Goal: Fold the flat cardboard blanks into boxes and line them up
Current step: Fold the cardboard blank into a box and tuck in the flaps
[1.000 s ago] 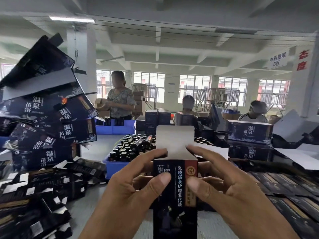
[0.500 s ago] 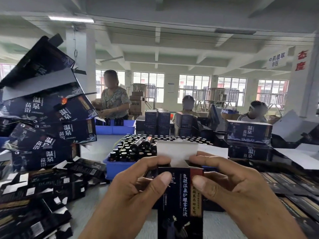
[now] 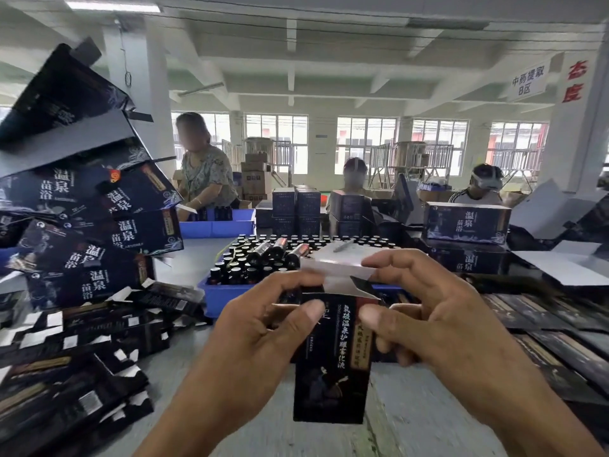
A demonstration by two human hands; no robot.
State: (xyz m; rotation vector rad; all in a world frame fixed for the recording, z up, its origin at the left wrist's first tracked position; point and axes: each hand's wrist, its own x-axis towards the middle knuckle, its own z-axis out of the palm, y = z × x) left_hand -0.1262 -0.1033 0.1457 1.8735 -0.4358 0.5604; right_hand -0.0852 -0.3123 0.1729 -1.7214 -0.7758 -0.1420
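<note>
Head view: two bare hands raised over a grey surface (image 3: 405,420), gripping one dark printed cardboard box (image 3: 333,364), tall, narrow, rectangular, held upright at frame centre. Left hand (image 3: 250,338) with thumb flat on the front panel and fingers (image 3: 290,282) curled round the left top corner, clamped on the card. Right hand (image 3: 438,321) likewise clamped: thumb on the red label strip, fingers curled over the white top flap (image 3: 336,270), bent down toward the opening; one small dark side flap jutting out just below.

Behind the box, one blue plastic tray (image 3: 227,295) packed with dark-capped bottles (image 3: 250,262), too many to count; three bottles lying on their sides on top, metallic and cylindrical. Second blue tray (image 3: 214,227) further back.

Left: leaning heap of folded navy boxes (image 3: 95,232), glossy, white characters printed, at least six faces visible, tilted at different angles. Below, a spread of flat cardboard blanks (image 3: 75,357) with white tabs, overlapping, number unclear. Right edge: more flat dark blanks (image 3: 557,328) in rows on the surface, and white matte sheets (image 3: 566,265) beyond.

Far side: two wide navy cartons (image 3: 466,225) stacked, one block of upright dark boxes (image 3: 296,206). Three people (image 3: 206,173) at the far bench, one standing, two seated
</note>
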